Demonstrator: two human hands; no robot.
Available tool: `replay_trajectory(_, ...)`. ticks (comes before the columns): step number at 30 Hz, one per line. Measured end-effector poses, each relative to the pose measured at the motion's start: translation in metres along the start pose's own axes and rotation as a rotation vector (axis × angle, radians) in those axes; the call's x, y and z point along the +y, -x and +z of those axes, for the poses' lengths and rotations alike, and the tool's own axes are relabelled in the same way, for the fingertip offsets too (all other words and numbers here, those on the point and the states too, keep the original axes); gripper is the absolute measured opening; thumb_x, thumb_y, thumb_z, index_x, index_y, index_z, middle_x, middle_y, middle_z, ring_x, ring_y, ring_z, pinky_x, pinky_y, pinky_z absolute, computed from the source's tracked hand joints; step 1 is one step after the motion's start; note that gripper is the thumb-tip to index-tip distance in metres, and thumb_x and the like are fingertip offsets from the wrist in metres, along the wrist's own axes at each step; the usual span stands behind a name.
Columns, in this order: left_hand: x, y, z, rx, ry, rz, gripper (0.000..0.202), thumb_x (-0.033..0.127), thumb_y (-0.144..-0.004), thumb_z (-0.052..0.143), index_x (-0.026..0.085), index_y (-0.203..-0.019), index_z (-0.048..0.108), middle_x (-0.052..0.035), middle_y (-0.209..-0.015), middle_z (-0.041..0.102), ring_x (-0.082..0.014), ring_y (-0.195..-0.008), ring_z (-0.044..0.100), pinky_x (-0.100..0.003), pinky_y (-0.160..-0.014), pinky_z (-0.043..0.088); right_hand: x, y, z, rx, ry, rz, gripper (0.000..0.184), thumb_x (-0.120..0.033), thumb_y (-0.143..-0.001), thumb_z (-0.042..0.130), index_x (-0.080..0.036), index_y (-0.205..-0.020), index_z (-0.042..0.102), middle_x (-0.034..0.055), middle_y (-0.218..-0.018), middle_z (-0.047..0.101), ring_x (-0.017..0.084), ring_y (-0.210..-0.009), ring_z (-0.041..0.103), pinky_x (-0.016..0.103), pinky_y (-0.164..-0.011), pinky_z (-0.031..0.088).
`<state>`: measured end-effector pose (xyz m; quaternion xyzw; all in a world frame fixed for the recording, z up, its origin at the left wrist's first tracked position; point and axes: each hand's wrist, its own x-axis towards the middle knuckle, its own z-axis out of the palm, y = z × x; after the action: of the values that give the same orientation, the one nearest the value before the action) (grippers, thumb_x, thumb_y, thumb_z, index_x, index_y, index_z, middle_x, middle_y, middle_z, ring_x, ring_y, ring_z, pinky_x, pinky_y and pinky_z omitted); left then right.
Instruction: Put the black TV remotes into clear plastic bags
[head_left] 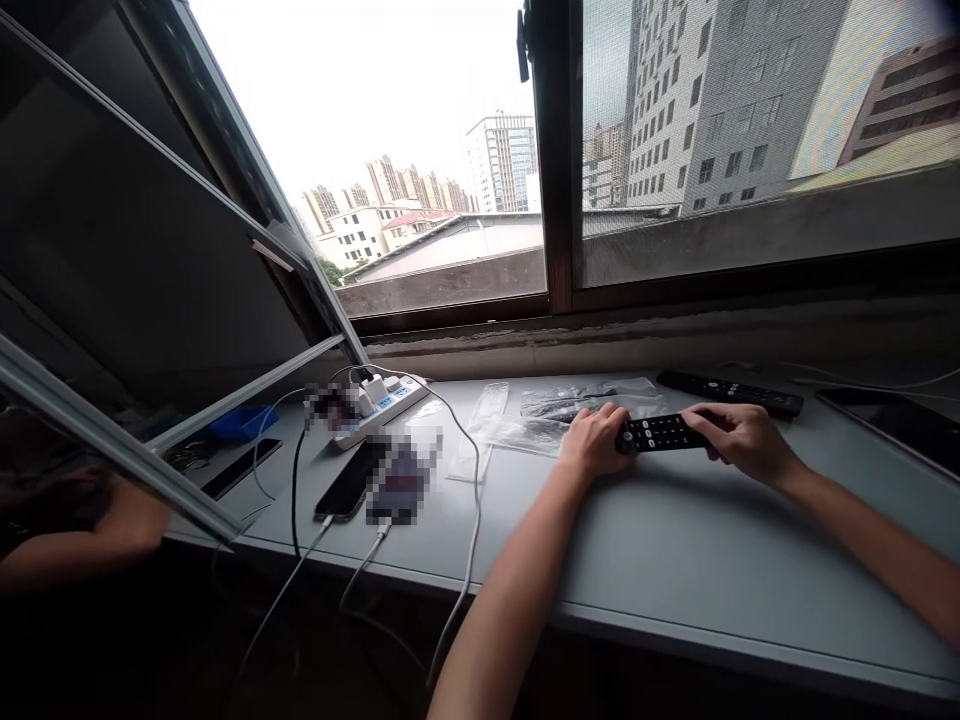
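A black remote control (664, 432) with white-marked buttons is held between my two hands, just above the grey table. My left hand (596, 440) closes on its left end, and my right hand (742, 437) grips its right end with the thumb on top. Behind my left hand lie clear plastic bags (495, 432), one with dark contents (551, 403). A second black remote control (731, 390) rests beyond my right hand, near the window wall.
Two phones, one dark (352, 480) and one blurred out (401, 485), lie plugged into white cables left of my arm. Behind them is a power strip (409, 392) with plugs. A metal frame (247, 220) stands at left, another person's arm (127, 525) behind it. A black tablet-like device (900, 425) lies at right.
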<state>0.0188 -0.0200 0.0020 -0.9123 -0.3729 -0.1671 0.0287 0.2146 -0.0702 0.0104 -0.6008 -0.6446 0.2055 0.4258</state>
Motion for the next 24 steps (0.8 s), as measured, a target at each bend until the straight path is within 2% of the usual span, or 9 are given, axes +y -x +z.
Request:
replay_trajectory(8, 0.006, 0.001, -0.005, -0.029, -0.005, 0.039, 0.036, 0.036, -0.073, 0.057, 0.014, -0.100, 0.052, -0.0062, -0.103, 0.057, -0.0187, -0.086, 0.058, -0.032, -0.085, 0.040, 0.013, -0.006, -0.007, -0.105, 0.130, -0.015, 0.046, -0.054, -0.078, 0.047, -0.014, -0.074, 0.070, 0.0003, -0.039, 0.050, 0.015, -0.040, 0.047, 0.028, -0.048, 0.038)
replay_trajectory(15, 0.018, -0.001, -0.006, -0.025, -0.040, 0.075, 0.038, 0.039, -0.074, 0.056, 0.014, -0.102, 0.051, -0.0065, -0.105, 0.055, -0.0196, -0.088, 0.058, -0.032, -0.083, 0.041, 0.024, -0.007, -0.005, -0.069, 0.045, 0.031, 0.046, -0.057, -0.074, 0.050, -0.015, -0.073, 0.069, 0.0005, -0.043, 0.053, 0.015, -0.037, 0.048, 0.027, -0.041, 0.038)
replay_trajectory(21, 0.025, -0.001, -0.003, 0.008, -0.038, 0.084, 0.034, 0.038, -0.076, 0.053, 0.016, -0.101, 0.050, -0.0069, -0.108, 0.053, -0.0179, -0.084, 0.058, -0.031, -0.080, 0.040, 0.022, -0.005, 0.000, -0.126, 0.051, -0.015, 0.048, -0.060, -0.071, 0.053, -0.015, -0.065, 0.068, -0.0005, -0.041, 0.048, 0.013, -0.038, 0.045, 0.026, -0.043, 0.035)
replay_trajectory(24, 0.028, -0.001, -0.001, 0.053, -0.034, 0.100, 0.034, 0.037, -0.075, 0.053, 0.016, -0.100, 0.050, -0.0071, -0.108, 0.053, -0.0182, -0.083, 0.059, -0.031, -0.079, 0.039, 0.021, -0.004, 0.003, -0.181, 0.032, -0.011, 0.049, -0.061, -0.070, 0.054, -0.014, -0.065, 0.069, 0.0012, -0.047, 0.054, 0.014, -0.041, 0.048, 0.026, -0.044, 0.037)
